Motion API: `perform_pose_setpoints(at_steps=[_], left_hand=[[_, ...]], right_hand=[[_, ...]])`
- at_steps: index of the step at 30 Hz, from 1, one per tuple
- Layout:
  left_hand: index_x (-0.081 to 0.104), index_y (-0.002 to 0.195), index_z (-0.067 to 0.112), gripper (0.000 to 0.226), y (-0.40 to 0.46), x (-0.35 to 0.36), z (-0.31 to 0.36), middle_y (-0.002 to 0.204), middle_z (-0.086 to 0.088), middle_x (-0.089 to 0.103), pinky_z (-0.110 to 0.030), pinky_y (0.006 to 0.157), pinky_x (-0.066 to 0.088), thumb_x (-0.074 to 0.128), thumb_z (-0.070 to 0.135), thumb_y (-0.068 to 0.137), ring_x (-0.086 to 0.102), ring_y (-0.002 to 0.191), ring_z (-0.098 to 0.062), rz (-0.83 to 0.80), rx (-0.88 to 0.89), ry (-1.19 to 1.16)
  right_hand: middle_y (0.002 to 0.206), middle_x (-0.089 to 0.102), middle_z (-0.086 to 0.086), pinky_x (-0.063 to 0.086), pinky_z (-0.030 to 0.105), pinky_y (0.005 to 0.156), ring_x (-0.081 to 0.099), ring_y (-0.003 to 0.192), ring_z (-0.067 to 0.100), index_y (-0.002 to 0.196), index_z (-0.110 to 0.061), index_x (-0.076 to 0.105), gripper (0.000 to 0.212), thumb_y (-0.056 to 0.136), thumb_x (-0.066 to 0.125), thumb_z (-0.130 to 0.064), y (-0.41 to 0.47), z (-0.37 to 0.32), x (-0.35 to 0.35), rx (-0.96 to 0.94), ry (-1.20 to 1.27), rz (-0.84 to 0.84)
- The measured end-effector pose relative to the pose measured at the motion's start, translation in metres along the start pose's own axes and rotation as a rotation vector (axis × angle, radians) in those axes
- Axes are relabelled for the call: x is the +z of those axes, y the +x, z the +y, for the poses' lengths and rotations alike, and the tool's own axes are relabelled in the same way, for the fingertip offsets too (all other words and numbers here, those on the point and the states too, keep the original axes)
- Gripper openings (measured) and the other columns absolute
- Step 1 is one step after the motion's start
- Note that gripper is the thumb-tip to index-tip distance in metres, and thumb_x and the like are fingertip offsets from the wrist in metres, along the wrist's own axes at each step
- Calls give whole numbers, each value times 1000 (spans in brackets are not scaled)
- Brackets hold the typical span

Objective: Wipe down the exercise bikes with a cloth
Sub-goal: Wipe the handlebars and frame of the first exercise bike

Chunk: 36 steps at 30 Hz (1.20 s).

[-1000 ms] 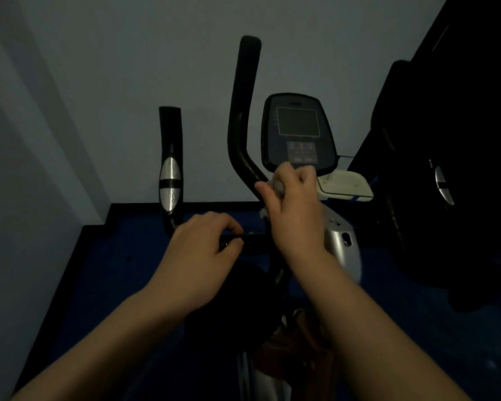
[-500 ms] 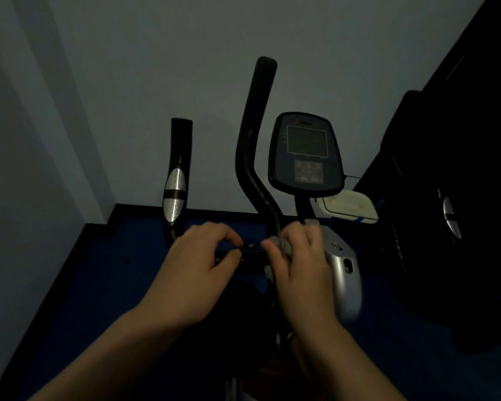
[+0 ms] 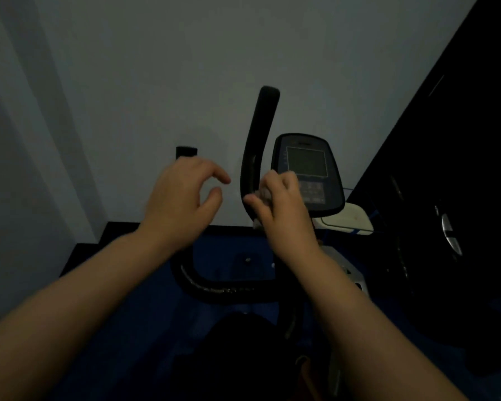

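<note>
A dim room with a pale grey wall point(image 3: 162, 68) and a dark blue floor point(image 3: 145, 270) holds an exercise bike point(image 3: 308, 175) standing close to the wall. A person's right hand point(image 3: 284, 206) is closed around a small light cloth point(image 3: 265, 194), thumb and fingers pinching it against the lower part of the bike's tall right handlebar point(image 3: 258, 146), just left of the console point(image 3: 307, 169). The left hand point(image 3: 180, 201) hangs in the air in front of the shorter left handlebar point(image 3: 186, 151), fingers curled and apart, thumb and forefinger nearly meeting with nothing visible between them; it appears blurred, so whether it touches the grip behind it is unclear. The black crossbar point(image 3: 223, 287) curves below both wrists. A white object point(image 3: 347, 219) lies beside the console's base. A second dark machine point(image 3: 451, 227) stands along the right edge of the floor.
</note>
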<state>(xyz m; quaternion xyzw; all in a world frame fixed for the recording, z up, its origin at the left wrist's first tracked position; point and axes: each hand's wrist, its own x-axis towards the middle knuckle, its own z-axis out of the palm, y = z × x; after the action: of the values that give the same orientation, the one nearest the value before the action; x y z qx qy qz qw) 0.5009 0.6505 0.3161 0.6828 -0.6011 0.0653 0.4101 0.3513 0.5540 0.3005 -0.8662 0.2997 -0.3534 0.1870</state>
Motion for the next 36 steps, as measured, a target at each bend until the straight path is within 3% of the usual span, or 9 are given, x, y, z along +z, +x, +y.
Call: perform_pose_setpoints(at_steps=[2,6,10,14,21,25,28,31,36], left_hand=[[68,100,10,19,17,-2,-16,110,-5,66,-40,91,40,58,9,83,58,106,-27,-17,37,68],[66,105,22,25,25,2,-30,126,6,59,-25,92,17,54,21,84,48,125,-15,-25,62,135],[65,107,15,26,25,11,-32,119,0,63,-27,109,10,54,15,84,53,117,-21,-10,69,116],[66,103,12,22,29,10,-31,100,-1,66,-19,89,27,54,7,85,56,98,-20,53,13,-46],[67,98,16,21,29,19,-29,92,3,66,-21,83,30,53,15,83,53,96,-18,96,-22,-46],[68,97,19,21,34,17,-26,89,6,66,-20,80,30,52,19,83,55,90,-16,140,-48,-96],[69,95,21,20,49,15,-27,85,10,66,-26,74,38,53,21,83,59,77,-13,161,-46,-121],[67,95,24,17,69,13,-32,79,6,65,-27,62,41,54,21,85,57,65,-12,121,-111,-204],[65,89,25,12,71,21,-40,77,11,61,-25,54,33,53,23,86,52,62,-13,106,-129,15]], right_hand=[[98,35,-6,50,30,69,48,86,13,85,-26,41,21,89,61,-26,-18,6,-1,-3,14,-18],[95,34,-8,47,31,70,46,87,14,88,-22,43,20,88,63,-24,-15,6,0,-61,-67,-39],[96,39,0,47,31,69,49,87,19,92,-16,45,17,91,60,-24,29,-15,19,1,-35,17],[92,37,-6,37,24,61,45,77,12,86,-27,38,23,88,61,-26,-16,-2,8,-16,-132,5],[91,39,-2,34,24,58,43,73,8,86,-24,35,22,93,55,-27,25,-15,22,130,-13,101],[89,39,-5,33,21,57,43,73,7,85,-27,33,22,92,54,-30,16,-7,14,112,-49,-6],[95,42,2,36,26,65,44,79,12,89,-17,38,20,93,55,-24,67,-20,24,228,5,117],[88,38,-5,36,9,60,42,74,-5,86,-17,37,20,93,56,-20,51,-19,26,222,77,185],[87,39,-2,36,6,63,40,72,-5,81,-21,36,24,92,57,-18,55,-11,19,179,87,120]])
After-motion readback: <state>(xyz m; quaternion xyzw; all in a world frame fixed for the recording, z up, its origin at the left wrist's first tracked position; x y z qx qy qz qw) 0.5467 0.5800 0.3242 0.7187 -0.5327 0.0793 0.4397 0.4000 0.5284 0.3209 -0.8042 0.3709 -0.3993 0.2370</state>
